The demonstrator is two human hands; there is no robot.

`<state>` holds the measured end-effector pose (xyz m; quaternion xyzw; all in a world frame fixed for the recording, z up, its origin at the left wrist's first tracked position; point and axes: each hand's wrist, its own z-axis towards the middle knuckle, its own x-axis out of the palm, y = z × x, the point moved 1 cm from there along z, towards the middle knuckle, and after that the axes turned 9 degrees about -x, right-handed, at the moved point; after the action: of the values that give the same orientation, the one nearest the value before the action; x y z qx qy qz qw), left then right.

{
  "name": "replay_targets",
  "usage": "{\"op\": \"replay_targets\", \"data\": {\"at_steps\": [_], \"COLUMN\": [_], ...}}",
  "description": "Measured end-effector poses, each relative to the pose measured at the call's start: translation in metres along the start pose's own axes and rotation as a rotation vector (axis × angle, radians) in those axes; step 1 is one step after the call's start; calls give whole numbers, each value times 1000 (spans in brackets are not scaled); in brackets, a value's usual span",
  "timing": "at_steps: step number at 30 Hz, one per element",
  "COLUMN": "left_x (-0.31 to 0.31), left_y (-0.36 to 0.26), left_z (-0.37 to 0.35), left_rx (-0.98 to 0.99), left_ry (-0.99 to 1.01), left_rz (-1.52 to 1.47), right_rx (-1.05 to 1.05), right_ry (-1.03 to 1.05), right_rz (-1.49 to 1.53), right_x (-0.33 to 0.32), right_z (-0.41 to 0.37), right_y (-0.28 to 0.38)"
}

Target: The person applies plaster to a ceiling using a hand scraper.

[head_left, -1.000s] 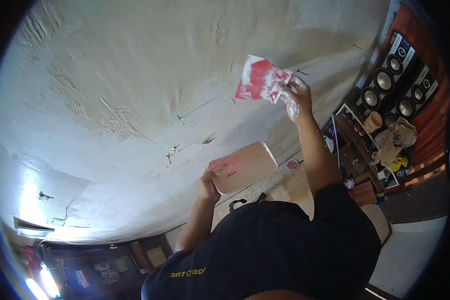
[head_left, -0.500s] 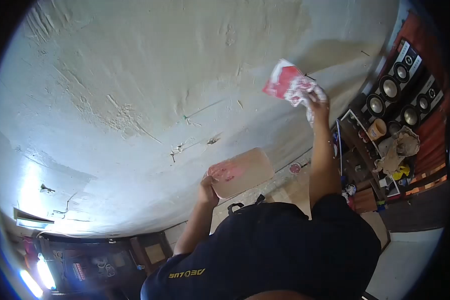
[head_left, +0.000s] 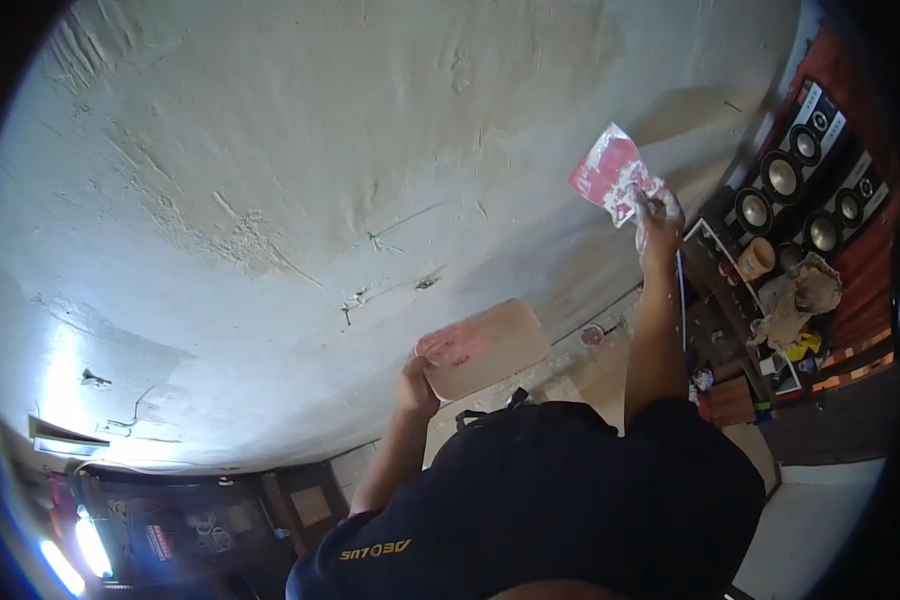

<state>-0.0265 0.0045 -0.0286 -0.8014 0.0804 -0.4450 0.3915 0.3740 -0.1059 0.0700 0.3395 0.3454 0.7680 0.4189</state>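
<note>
My right hand point(head_left: 660, 212), smeared with white putty, grips a red plastic putty spreader point(head_left: 610, 172) close to the wall point(head_left: 370, 120). White putty streaks the spreader's face and edges. Lower down, my left hand point(head_left: 417, 385) pinches the near left end of a flat rectangular board point(head_left: 495, 345), with pinkish smears beside the thumb. The wall's grey-white surface has rough ridges, chipped patches and a few nails or hooks sticking out.
Speakers point(head_left: 782, 175) stand at the right by a shelf holding a yellowish tub point(head_left: 756, 258) and a crumpled sack point(head_left: 815, 285). A round reddish container point(head_left: 592, 335) is on the floor near the wall. Lit tubes point(head_left: 92, 545) glow at lower left beside dark furniture point(head_left: 190, 530).
My right hand has moved right and slightly down with the putty spreader, which has also turned a little. My left hand and the board have barely moved.
</note>
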Motion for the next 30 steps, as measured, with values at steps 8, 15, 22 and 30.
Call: {"op": "replay_targets", "data": {"at_steps": [8, 15, 22, 30], "left_x": [-6, 22, 17, 26], "left_y": [3, -20, -12, -13], "left_z": [12, 18, 27, 19], "left_rx": [88, 143, 157, 131], "left_ry": [-69, 0, -64, -34], "left_rz": [15, 58, -4, -93], "right_rx": [202, -538, -402, 330], "right_ry": [493, 1064, 1026, 697], "right_rz": [59, -291, -402, -91], "right_x": [50, 75, 81, 57], "right_z": [-72, -121, -154, -170], "right_y": [55, 81, 73, 31]}}
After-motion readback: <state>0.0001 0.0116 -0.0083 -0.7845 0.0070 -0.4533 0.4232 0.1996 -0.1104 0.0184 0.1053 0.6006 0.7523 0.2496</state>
